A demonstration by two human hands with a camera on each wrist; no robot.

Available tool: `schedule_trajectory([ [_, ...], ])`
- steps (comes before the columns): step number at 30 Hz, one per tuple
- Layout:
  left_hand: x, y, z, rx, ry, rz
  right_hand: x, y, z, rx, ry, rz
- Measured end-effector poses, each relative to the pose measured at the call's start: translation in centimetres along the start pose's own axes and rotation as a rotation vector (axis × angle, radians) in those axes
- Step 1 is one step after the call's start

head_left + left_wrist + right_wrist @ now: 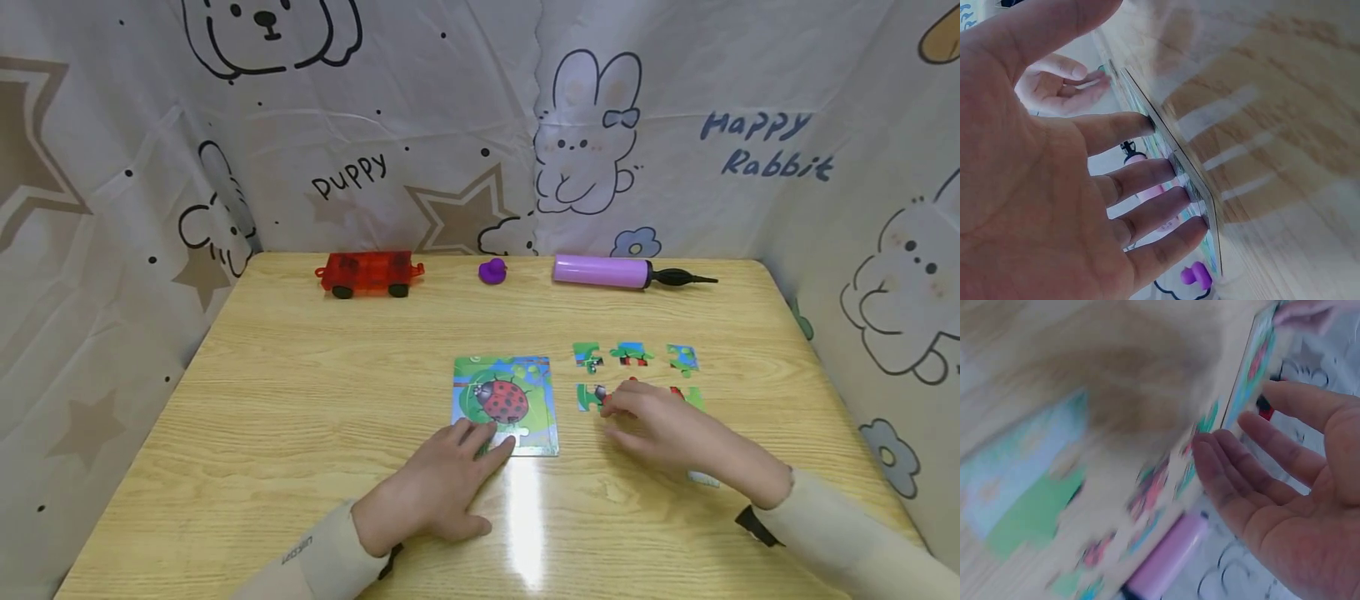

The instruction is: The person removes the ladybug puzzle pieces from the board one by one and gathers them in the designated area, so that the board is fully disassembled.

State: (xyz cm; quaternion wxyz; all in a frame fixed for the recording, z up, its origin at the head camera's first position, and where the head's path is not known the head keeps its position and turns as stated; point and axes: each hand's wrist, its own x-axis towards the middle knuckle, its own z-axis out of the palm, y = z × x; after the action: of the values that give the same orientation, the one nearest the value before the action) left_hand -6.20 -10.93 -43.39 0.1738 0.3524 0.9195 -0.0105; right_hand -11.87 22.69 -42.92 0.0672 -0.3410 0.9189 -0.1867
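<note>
A square ladybug jigsaw puzzle lies on the table. My left hand rests its fingertips on the puzzle's near edge, fingers extended, as the left wrist view also shows. To the right of the puzzle are several loose puzzle pieces, among them a green-and-blue piece and a red-and-blue piece. Over the nearer pieces is my right hand, its fingers loosely bent and nothing visible between them. It partly covers some pieces; whether its fingertips touch one is unclear. A larger piece shows in the blurred right wrist view.
Along the table's back edge stand a red toy wagon, a purple rubber duck and a pink hand pump with a black nozzle. A printed cloth hangs around the wooden table.
</note>
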Motion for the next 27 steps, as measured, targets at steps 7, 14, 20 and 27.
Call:
schedule_trajectory([
  [7, 0.0, 0.0, 0.0, -0.015, -0.029, -0.009, 2.9, -2.6, 1.2, 0.057, -0.088, -0.077],
  [14, 0.2, -0.2, 0.2, -0.019, -0.024, -0.004, 5.3, -4.6, 2.6, 0.094, -0.137, -0.076],
  [20, 0.1, -0.6, 0.1, -0.032, -0.018, 0.033, 6.9, -5.5, 3.6, 0.098, -0.14, -0.099],
  [27, -0.7, -1.1, -0.1, -0.117, -0.046, 0.039, 8.8, -6.0, 4.1, 0.093, -0.179, -0.064],
])
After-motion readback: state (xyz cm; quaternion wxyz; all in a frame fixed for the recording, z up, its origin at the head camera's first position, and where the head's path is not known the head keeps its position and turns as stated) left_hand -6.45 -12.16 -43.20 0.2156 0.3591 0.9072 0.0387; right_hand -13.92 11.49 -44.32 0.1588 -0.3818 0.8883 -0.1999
